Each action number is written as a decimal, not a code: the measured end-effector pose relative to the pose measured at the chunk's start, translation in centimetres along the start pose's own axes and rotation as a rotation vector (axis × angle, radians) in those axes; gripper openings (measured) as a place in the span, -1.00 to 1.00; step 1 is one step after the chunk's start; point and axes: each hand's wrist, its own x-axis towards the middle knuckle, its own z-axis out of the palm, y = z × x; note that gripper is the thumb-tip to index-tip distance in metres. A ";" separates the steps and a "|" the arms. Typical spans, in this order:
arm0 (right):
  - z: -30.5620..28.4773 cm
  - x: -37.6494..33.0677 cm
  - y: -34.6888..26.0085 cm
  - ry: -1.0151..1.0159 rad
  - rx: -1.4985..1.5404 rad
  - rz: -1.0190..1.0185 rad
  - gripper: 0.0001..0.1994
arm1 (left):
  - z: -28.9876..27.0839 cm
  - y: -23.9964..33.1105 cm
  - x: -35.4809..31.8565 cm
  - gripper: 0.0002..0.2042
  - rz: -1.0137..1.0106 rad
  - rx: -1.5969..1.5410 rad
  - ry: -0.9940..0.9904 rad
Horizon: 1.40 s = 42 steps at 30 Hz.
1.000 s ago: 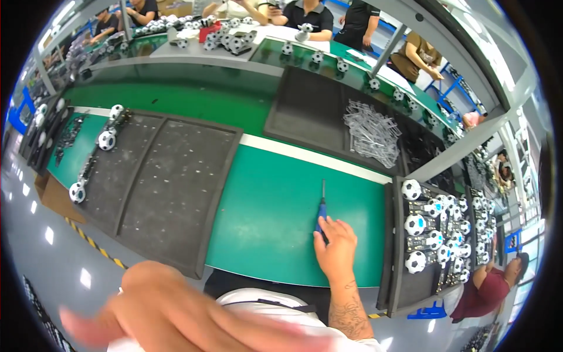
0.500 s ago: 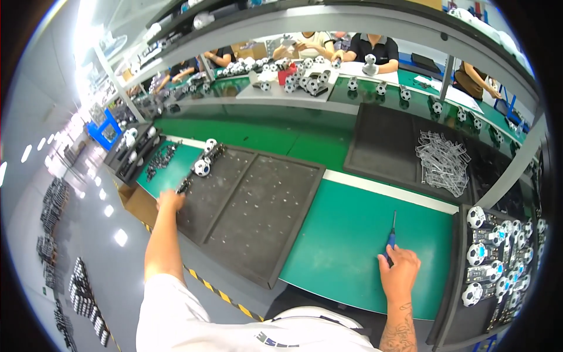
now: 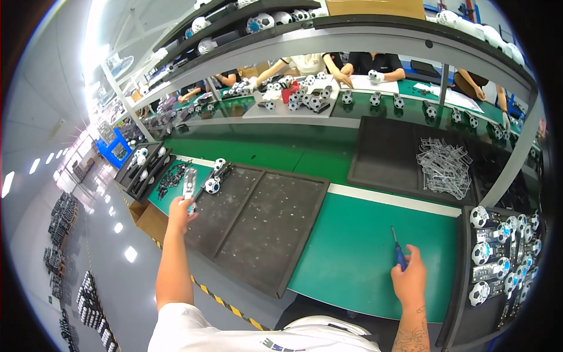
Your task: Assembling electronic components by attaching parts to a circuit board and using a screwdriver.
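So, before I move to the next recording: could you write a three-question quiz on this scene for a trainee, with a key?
1. Which hand holds the blue-handled screwdriver?
2. True or false: the clear plastic parts lie in a heap on a dark tray.
3. What does the left hand hold? A) a cardboard box, B) a ball-ended piece, C) a roll of tape.

Key: 1. The right hand. 2. True. 3. B.

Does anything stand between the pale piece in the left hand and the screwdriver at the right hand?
Nothing tall that shows. From the pale piece in the left hand, the direct line crosses the dark tray, with its low divider and right rim, then green worktop before the screwdriver.
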 end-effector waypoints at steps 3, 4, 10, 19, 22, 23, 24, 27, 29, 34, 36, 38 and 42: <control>-0.9 -0.1 0.1 -0.018 0.077 0.045 -0.53 | 5.1 2.9 -4.3 -0.58 0.134 -0.351 -0.383; -0.7 -0.1 0.6 -0.018 0.036 -0.035 -0.53 | 7.4 4.0 -6.7 -0.56 0.151 -0.401 -0.472; -1.2 -1.3 -0.2 -0.041 -0.207 -0.226 -0.58 | 21.5 5.6 -17.7 -0.55 -0.092 -0.472 -1.079; -12.7 -6.0 -11.6 -0.116 1.250 -0.910 -0.82 | 34.5 7.4 -28.6 -0.52 -0.147 -0.309 -1.445; -11.2 -5.6 -10.2 -0.023 1.329 -1.105 -0.83 | 35.6 5.6 -28.8 -0.52 -0.204 -0.345 -1.415; -11.3 -5.6 -10.1 -0.006 1.289 -1.085 -0.83 | 35.8 5.5 -28.6 -0.52 -0.213 -0.373 -1.440; -11.4 -5.4 -10.1 0.002 1.279 -1.094 -0.86 | 36.1 5.5 -28.6 -0.51 -0.222 -0.401 -1.458; -11.4 -5.0 -9.8 0.005 1.303 -1.128 -0.93 | 35.7 5.5 -29.1 -0.53 -0.219 -0.441 -1.462; -10.8 -4.0 -9.3 0.012 1.278 -1.163 -0.93 | 35.8 5.1 -29.4 -0.53 -0.221 -0.435 -1.486; -9.0 -1.9 -9.3 0.037 1.233 -1.299 -0.94 | 35.6 5.2 -28.9 -0.54 -0.194 -0.409 -1.533; -8.5 -1.5 -9.8 0.076 1.245 -1.296 -0.94 | 35.7 5.5 -29.0 -0.55 -0.193 -0.385 -1.550; -8.2 -1.3 -10.0 0.091 1.251 -1.292 -0.95 | 35.8 5.7 -28.9 -0.55 -0.198 -0.375 -1.557; -7.7 -1.0 -10.5 0.021 1.153 -1.244 -0.95 | 35.6 6.0 -28.3 -0.53 -0.145 -0.316 -1.569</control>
